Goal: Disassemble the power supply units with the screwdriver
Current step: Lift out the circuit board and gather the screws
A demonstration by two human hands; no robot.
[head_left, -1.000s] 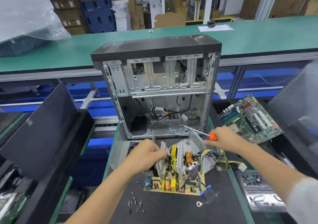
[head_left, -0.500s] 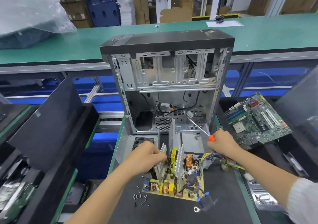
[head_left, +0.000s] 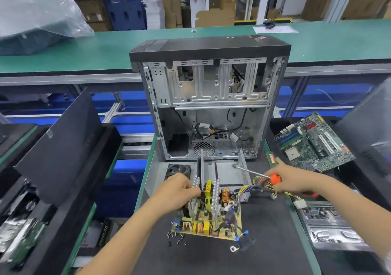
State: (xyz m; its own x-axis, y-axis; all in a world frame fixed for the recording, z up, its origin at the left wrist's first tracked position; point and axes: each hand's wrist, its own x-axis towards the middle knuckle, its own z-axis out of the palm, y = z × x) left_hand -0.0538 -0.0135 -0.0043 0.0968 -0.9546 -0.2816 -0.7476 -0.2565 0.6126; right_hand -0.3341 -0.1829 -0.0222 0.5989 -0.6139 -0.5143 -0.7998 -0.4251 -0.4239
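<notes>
A: Obs. 1. Left hand (head_left: 179, 192) has its fingers curled onto the top of a finned heat sink (head_left: 195, 192) on the power supply board (head_left: 211, 215). The fingertips are tucked behind the fins, so I cannot see how far round they go.

B: Noted. Is the board flat on the black mat (head_left: 275, 243)?

A: Its near edge lies on the mat; the far edge, beyond the fingers, looks raised, though the parts on the board hide the gap. Just beyond the left fingers sits the open metal housing (head_left: 226, 173) of the supply, with a fan (head_left: 177, 170) partly covered by the knuckles.

B: Right hand?

A: Right hand (head_left: 289, 181) is closed round the screwdriver (head_left: 262, 175). Only the orange end of the handle shows past the fingers; the rest is inside the fist. The shaft runs from the fingers up and left, tip at the housing's far right corner. Whether the tip sits in a screw is too small to tell.

B: The wires?

A: A coloured wire bundle (head_left: 251, 190) leaves the board and passes under the right fingers; its course there is hidden. A white connector (head_left: 300, 203) lies beyond the wrist.

B: Anything loose?

A: Small dark screws (head_left: 176, 237) are scattered on the mat below the left wrist, beside the board's near left corner. Behind both hands stands an open computer case (head_left: 209, 101). Right of the right fingers lies a green motherboard (head_left: 313, 143), partly cut by a blurred dark panel.
</notes>
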